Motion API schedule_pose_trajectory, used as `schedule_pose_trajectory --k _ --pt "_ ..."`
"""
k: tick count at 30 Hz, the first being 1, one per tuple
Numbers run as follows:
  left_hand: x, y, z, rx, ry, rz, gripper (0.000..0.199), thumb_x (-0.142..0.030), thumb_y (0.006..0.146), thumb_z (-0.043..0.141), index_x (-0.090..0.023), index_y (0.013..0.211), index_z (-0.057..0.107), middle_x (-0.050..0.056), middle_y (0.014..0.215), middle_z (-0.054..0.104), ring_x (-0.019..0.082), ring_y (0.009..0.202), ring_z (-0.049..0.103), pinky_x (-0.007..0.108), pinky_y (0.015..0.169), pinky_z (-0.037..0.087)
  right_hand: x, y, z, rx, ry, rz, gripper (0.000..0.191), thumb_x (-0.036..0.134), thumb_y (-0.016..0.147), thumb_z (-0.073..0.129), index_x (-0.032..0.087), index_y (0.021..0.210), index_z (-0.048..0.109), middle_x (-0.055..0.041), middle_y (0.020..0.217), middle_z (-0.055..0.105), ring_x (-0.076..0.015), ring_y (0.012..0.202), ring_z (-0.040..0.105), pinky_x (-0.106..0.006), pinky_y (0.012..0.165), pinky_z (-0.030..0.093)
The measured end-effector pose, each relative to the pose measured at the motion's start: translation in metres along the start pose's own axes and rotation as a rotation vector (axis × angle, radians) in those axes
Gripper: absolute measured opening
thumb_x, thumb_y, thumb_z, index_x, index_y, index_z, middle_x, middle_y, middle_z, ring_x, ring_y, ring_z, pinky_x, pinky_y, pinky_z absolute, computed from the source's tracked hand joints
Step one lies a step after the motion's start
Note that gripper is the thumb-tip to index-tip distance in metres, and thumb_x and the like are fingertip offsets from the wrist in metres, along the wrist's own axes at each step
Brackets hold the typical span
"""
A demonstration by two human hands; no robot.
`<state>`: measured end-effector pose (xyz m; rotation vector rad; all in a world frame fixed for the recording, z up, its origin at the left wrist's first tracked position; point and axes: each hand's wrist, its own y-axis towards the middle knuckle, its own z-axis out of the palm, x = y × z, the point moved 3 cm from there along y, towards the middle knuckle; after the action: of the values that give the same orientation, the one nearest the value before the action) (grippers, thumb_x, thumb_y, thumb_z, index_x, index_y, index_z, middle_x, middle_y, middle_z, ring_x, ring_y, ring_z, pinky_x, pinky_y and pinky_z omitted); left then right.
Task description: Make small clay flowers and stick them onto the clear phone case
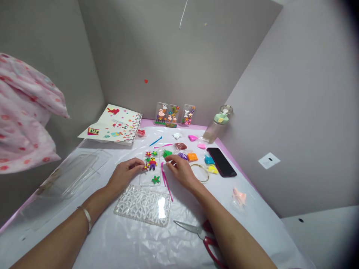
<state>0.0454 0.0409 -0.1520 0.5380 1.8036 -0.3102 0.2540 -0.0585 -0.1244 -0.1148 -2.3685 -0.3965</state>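
A clear phone case [148,179] lies flat on the table, decorated with red and green clay flowers and a small clay figure [152,164] in red and purple. My left hand [129,170] is closed at the case's left edge, its fingertips beside a reddish clay flower [145,168]. Just right of the case, my right hand [181,170] hovers with bent fingers and a gap between thumb and forefinger; nothing shows in it. Its fingertips are near a green clay packet [167,153] and pink modelling tools [165,177].
A textured clear tray [143,205] lies in front, with scissors [196,229] to its right. Coloured clay packets [192,157], a bangle [207,173], a phone [221,162] and a bottle [215,127] stand or lie rightward. Plastic containers [75,175] and a decorated book [114,125] are leftward.
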Motion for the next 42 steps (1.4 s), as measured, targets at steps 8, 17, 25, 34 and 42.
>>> schedule_pose_trajectory --k 8,17,25,34,42 --pt "0.005 -0.001 0.000 0.003 0.103 0.018 0.021 -0.041 0.080 0.066 -0.022 0.088 0.074 0.001 0.085 0.074 0.024 0.085 0.065 0.032 0.079 0.044 0.001 0.000 0.000 0.012 -0.004 -0.010 0.018 0.017 0.091 0.055 0.019 0.104 0.068 -0.0067 0.100 0.073 -0.0185 0.080 0.064 -0.032 0.075 0.047" --pt "0.001 -0.002 -0.001 0.003 0.270 0.081 0.022 -0.043 0.083 0.064 -0.024 0.089 0.073 0.002 0.086 0.071 0.022 0.076 0.059 0.032 0.071 0.041 0.003 -0.001 -0.001 0.018 0.002 -0.010 0.018 0.016 0.091 0.056 0.019 0.102 0.068 -0.0069 0.098 0.073 -0.0184 0.079 0.063 -0.032 0.075 0.046" --pt "0.001 -0.004 -0.002 -0.023 0.314 0.105 0.024 -0.039 0.084 0.062 -0.023 0.098 0.072 0.000 0.078 0.064 0.020 0.072 0.057 0.030 0.068 0.041 0.001 -0.001 0.000 0.015 0.012 -0.017 0.016 0.019 0.092 0.056 0.021 0.103 0.068 -0.0063 0.100 0.073 -0.0181 0.080 0.063 -0.032 0.075 0.046" --pt "-0.003 -0.005 -0.008 -0.111 0.228 0.123 0.026 -0.042 0.091 0.053 -0.021 0.081 0.065 -0.001 0.083 0.065 0.018 0.078 0.058 0.027 0.071 0.039 -0.002 0.004 -0.024 -0.219 0.115 0.013 0.021 0.031 0.093 0.055 0.019 0.081 0.067 -0.0011 0.072 0.066 -0.0160 0.066 0.058 -0.027 0.065 0.041" --pt "-0.011 -0.012 -0.013 -0.247 0.195 0.139 0.044 -0.046 0.093 0.052 -0.020 0.059 0.043 -0.007 0.057 0.037 0.012 0.057 0.038 0.026 0.059 0.030 0.000 0.004 -0.035 -0.051 -0.236 0.035 0.010 0.021 0.090 0.064 0.018 0.085 0.072 -0.0028 0.081 0.070 -0.0174 0.075 0.062 -0.026 0.069 0.041"
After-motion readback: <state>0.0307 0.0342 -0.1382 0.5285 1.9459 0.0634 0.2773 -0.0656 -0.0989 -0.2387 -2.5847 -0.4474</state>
